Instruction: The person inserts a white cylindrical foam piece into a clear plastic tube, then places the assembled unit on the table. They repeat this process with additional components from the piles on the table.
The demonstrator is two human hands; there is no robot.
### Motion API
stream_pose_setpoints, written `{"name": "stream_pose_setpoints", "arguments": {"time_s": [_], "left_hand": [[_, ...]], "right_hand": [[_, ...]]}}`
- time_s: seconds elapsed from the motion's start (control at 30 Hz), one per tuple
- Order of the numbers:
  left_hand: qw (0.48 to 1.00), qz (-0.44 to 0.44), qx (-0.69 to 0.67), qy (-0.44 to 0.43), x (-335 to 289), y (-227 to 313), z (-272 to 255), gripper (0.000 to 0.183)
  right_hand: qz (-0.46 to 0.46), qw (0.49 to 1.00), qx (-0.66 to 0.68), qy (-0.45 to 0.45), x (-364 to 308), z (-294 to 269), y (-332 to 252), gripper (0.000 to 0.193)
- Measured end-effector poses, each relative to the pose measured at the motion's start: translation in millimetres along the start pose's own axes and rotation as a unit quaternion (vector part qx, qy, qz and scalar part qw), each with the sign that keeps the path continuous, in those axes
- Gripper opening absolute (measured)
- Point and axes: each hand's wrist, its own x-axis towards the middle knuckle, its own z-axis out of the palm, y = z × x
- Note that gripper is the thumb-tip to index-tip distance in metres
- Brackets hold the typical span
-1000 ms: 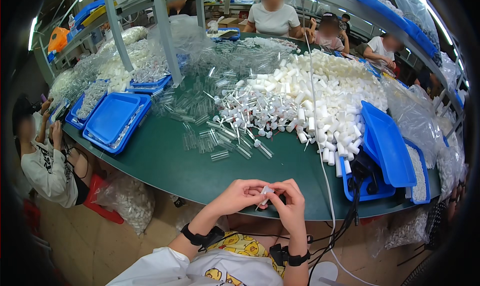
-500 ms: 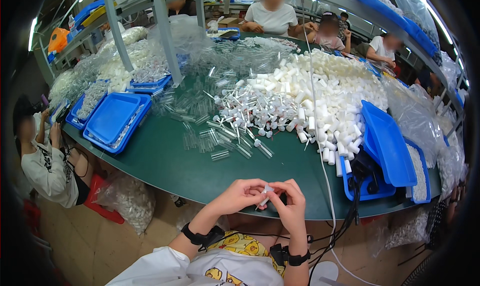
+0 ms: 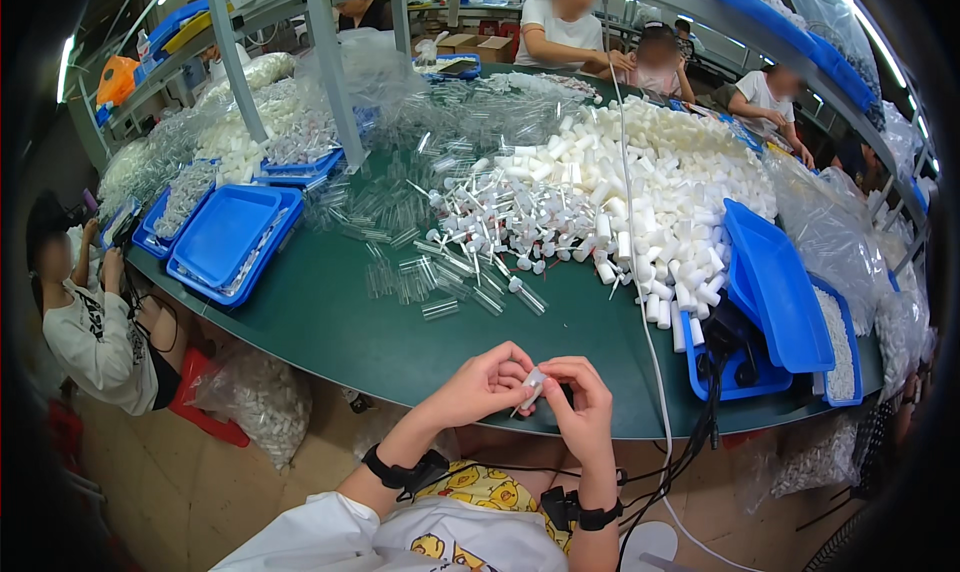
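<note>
White pump piece (image 3: 531,386) pinched between left hand (image 3: 487,382) and right hand (image 3: 580,409)

Packaging only, no labels, signs or screens legible. Clear plastic bags (image 3: 255,397) of small white parts sit on the floor under the counter's (image 3: 330,322) left edge. More clear bags (image 3: 150,157), bulging, piled along the counter's far left by the blue trays. A big crumpled clear bag (image 3: 835,237) lies on the right end; another (image 3: 815,462) hangs below that edge. Brown cardboard boxes (image 3: 478,44) stand at the far side, near the seated people.
</note>
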Motion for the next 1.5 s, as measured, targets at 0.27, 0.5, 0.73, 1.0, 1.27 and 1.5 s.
{"name": "stream_pose_setpoints", "arguments": {"time_s": [0.27, 0.5, 0.73, 1.0, 1.27, 1.5], "left_hand": [[1.000, 0.012, 0.006, 0.002, -0.2, -2.7, -1.3, 0.021], [1.000, 0.017, 0.001, 0.000, -0.2, -0.9, -0.4, 0.022], [0.997, 0.002, 0.071, 0.041, -0.3, 2.5, 5.7, 0.030], [0.997, 0.023, 0.041, 0.060, 1.3, -1.9, 5.7, 0.025], [0.998, 0.017, 0.016, 0.050, 0.4, -2.8, 3.8, 0.018], [0.999, 0.010, 0.029, 0.041, 0.2, 0.0, 5.5, 0.017]], "right_hand": [[0.007, 1.000, 0.004, 0.008, -0.6, -0.4, 2.1, 0.015], [0.014, 1.000, 0.008, 0.011, -0.9, -0.5, 2.4, 0.015], [0.012, 1.000, -0.002, 0.017, -0.4, 0.0, 2.9, 0.015], [0.019, 0.999, -0.021, 0.032, -0.1, 0.9, 0.4, 0.014], [0.025, 0.999, -0.020, 0.035, 0.2, 1.0, 1.1, 0.013], [0.026, 0.999, -0.010, 0.036, 0.2, 1.0, 1.2, 0.012]]}}
